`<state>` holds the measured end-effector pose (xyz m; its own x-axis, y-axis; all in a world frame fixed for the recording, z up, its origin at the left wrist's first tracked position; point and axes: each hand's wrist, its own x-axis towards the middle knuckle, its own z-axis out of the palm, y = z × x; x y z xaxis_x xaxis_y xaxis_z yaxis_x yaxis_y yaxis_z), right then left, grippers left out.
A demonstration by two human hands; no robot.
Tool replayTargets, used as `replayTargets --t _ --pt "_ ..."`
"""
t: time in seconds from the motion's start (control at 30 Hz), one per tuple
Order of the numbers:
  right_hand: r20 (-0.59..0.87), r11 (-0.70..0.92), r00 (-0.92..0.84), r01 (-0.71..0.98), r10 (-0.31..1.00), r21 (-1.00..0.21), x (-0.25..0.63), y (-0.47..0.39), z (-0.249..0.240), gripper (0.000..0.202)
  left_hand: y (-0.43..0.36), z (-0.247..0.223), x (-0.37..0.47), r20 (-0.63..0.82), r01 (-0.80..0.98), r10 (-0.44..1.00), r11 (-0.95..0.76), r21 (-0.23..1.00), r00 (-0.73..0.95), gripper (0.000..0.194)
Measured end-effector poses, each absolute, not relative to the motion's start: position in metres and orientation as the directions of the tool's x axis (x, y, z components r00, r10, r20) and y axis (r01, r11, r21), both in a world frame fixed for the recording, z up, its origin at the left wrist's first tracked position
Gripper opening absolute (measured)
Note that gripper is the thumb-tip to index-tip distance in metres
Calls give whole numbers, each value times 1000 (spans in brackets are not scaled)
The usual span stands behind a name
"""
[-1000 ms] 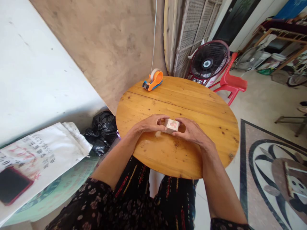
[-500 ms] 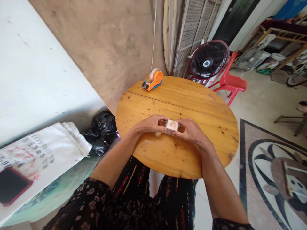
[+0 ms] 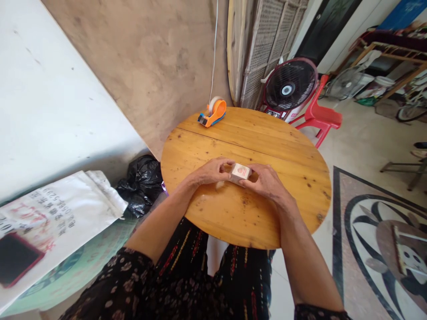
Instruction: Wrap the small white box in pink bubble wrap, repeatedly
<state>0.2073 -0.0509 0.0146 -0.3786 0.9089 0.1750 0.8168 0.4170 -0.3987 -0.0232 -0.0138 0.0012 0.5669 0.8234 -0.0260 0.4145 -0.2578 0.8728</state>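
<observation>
A small pale box (image 3: 240, 171) with a reddish print on its top is held between my two hands over the round wooden table (image 3: 213, 213). My left hand (image 3: 215, 170) grips its left side with thumb and fingers. On its right side, my right hand (image 3: 265, 179) grips it the same way, the thumb at the near edge. Both hands are curled, and their palms are hidden. At the far edge of the table stands an orange and blue tape dispenser (image 3: 215, 112) with a roll of tape in it.
To the left, a phone (image 3: 20, 258) lies on a white printed sack (image 3: 76, 195), beside a black plastic bag (image 3: 143, 178). Past the table's far right edge are a fan (image 3: 290, 84) and a red plastic chair (image 3: 322, 115). A wooden board (image 3: 160, 53) leans behind the table.
The box has shifted very slightly to the right and away from me, tilting a little. Both hands keep their hold on it. The tape dispenser stays in place.
</observation>
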Motion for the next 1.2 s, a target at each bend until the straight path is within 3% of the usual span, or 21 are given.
replayTargets --t 0.43,0.7,0.97,1.2 --pt "119 399 -387 815 914 -420 207 -51 17 31 -14 -2 -22 -1 366 808 -266 892 590 48" --pt "101 353 -353 786 930 -507 220 -52 17 53 -16 6 -22 -28 393 851 -212 895 524 54" --pt "19 301 -334 820 942 -487 217 -55 25 22 -12 -6 -20 18 337 835 -242 910 550 42" --pt "26 314 -344 821 939 -478 215 -53 22 21 -15 3 -21 50 361 784 -340 868 618 43"
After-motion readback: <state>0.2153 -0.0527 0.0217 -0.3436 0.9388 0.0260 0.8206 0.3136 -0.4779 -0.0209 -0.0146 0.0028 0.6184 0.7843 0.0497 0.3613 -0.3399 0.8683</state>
